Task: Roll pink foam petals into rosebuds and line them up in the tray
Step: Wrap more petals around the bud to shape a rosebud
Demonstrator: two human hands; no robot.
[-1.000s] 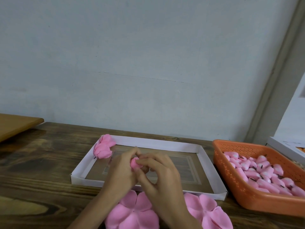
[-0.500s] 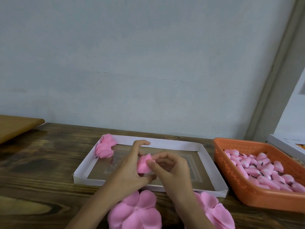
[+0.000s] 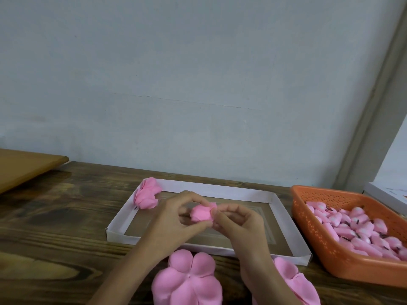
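Observation:
A small pink foam petal roll is held above the white-rimmed tray. My left hand pinches it from the left between thumb and fingers. From the right, my right hand pinches the same roll with curled fingers. A finished pink rosebud lies in the tray's far left corner. Two flat pink petal flowers lie on the table in front of the tray, one at centre and one partly hidden by my right forearm.
An orange perforated basket full of small pink rolled pieces stands right of the tray. A brown board lies at the far left. A white box sits behind the basket. The wall runs along the dark wooden table's back.
The petal piece between my fingers has been turned and wrapped; it looks larger and rounder now. Both hands stayed above the tray and shifted slightly.

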